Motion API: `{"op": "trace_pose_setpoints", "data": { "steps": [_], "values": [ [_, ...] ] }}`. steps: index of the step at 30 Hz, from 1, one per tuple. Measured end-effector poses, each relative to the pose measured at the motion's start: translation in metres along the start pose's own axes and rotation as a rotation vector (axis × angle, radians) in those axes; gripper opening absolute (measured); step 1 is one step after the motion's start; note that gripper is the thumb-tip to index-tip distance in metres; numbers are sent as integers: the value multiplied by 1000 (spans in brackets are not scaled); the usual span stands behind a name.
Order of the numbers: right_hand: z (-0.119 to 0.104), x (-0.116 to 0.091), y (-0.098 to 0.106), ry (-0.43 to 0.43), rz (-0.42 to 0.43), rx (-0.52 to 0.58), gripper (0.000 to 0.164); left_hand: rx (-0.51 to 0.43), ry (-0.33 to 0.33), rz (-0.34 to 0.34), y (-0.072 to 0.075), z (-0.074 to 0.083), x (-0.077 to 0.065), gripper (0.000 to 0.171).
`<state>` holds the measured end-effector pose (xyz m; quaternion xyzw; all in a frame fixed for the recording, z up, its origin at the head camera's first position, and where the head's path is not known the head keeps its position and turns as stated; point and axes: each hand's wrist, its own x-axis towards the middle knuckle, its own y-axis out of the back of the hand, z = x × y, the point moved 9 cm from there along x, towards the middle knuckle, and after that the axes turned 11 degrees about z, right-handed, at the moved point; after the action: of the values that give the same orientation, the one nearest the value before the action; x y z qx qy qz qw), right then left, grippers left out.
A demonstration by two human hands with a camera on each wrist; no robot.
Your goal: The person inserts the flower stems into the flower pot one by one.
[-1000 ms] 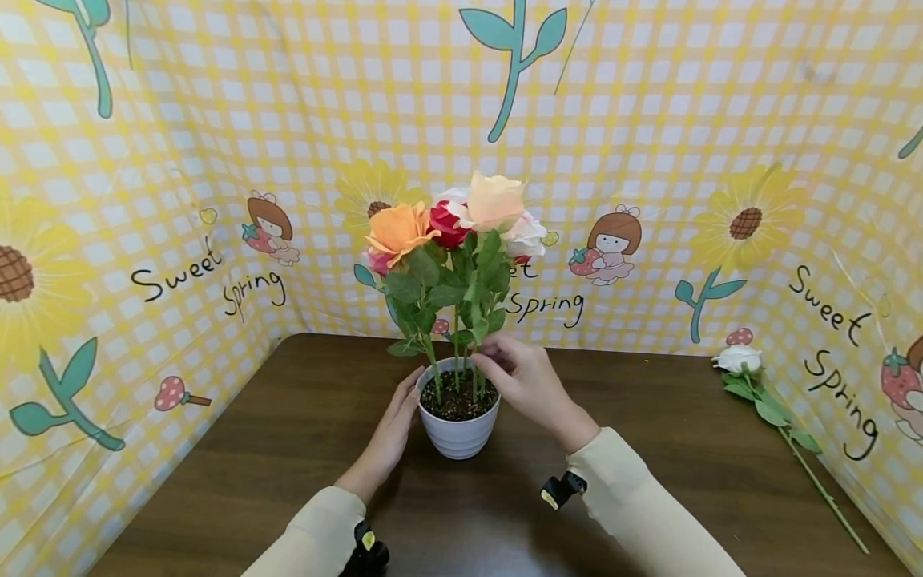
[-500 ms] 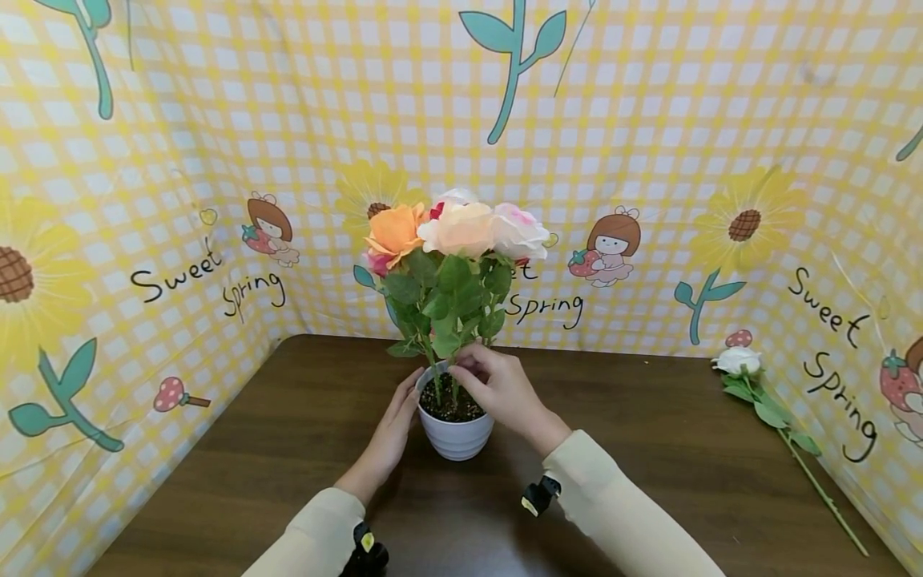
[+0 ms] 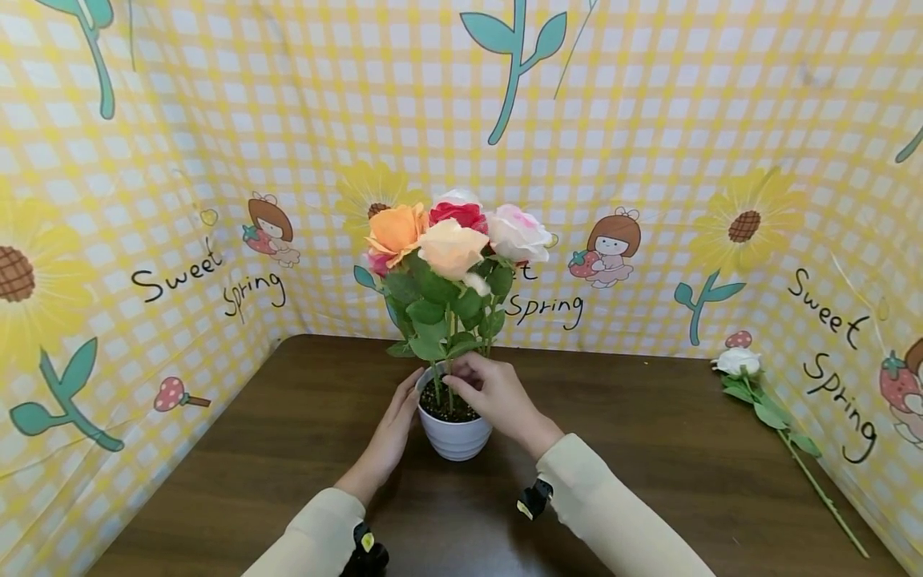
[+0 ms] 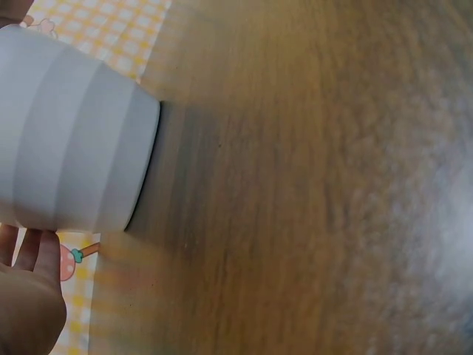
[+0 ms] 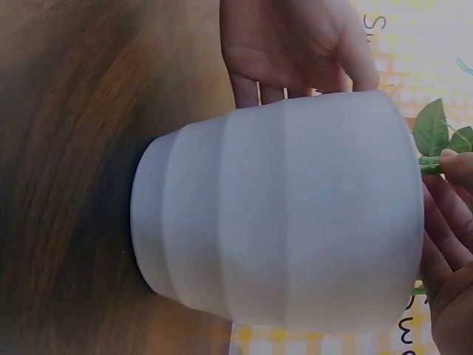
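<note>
A white ribbed flowerpot [image 3: 457,441] stands upright on the table, with dark soil [image 3: 447,407] inside. Several roses rise from it: an orange rose [image 3: 397,232], a red one and pale pink ones among green leaves. My left hand [image 3: 388,439] lies along the pot's left side, fingers extended against its wall. Over the right part of the rim, my right hand [image 3: 503,398] pinches the green stem [image 5: 430,165] of the peach rose [image 3: 453,247] between thumb and fingers. That bloom now stands at the front of the bunch. The right hand's other fingers are partly hidden behind the pot in the right wrist view.
A single white rose [image 3: 739,362] with a long stem lies along the right side of the brown wooden table [image 3: 634,449]. Yellow checked cloth [image 3: 634,96] with printed flowers and figures encloses the table at the back and both sides.
My right hand has moved left across the pot's rim, bringing the peach rose left, lower and to the front of the bunch. The left hand has stayed against the pot.
</note>
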<state>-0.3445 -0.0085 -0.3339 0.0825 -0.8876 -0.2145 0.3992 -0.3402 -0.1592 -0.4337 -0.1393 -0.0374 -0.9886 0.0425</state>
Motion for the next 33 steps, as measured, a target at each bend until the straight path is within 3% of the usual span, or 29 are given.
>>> {"op": "trace_pose_setpoints", "data": {
  "steps": [13, 24, 33],
  "values": [
    [7, -5, -12, 3, -57, -88, 14, 10, 39, 3, 0, -4, -1, 50],
    [7, -8, -14, 41, -103, -113, 8, 10, 7, 6, 0, -1, 0, 50],
    [5, -11, -15, 42, -124, -114, 5, 13, 26, 4, 0, -3, 1, 52]
  ]
}}
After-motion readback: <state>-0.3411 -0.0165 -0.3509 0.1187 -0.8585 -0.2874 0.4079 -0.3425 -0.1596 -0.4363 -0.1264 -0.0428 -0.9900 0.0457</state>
